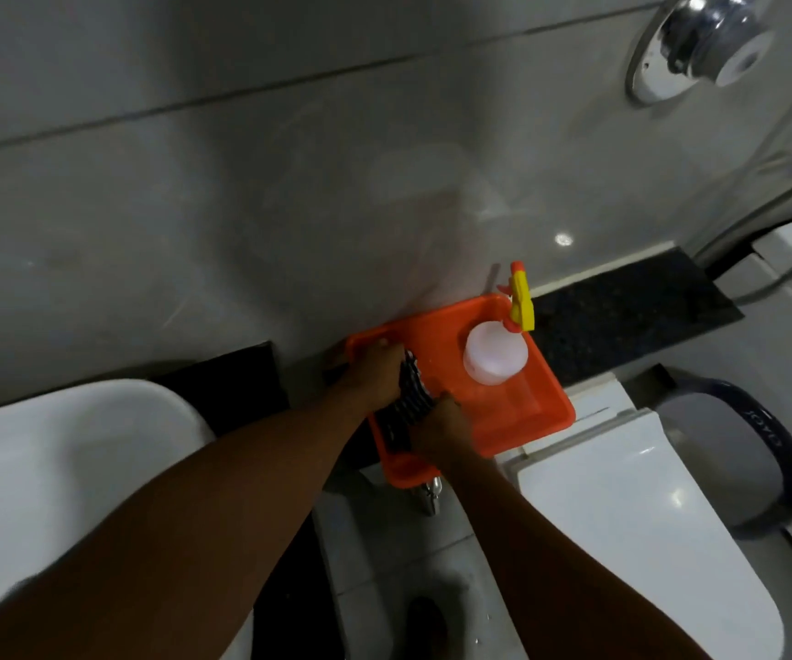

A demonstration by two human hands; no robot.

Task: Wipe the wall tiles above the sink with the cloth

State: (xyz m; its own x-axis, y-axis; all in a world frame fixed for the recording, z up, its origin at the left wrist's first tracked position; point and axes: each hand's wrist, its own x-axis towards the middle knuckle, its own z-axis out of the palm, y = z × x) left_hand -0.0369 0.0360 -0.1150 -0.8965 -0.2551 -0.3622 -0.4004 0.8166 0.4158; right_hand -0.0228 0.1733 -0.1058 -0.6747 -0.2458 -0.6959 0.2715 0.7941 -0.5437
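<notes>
A dark patterned cloth lies bunched in the left part of an orange tray on the dark stone ledge. My left hand grips the cloth's upper end, and my right hand grips its lower end. The grey wall tiles rise behind the tray and over the white sink at the lower left. A white spray bottle with a yellow and orange trigger stands in the tray's right half.
A white toilet lid sits at the lower right with a dark seat ring beside it. A chrome wall fitting is at the top right. A hose runs along the right wall. A metal valve hangs under the tray.
</notes>
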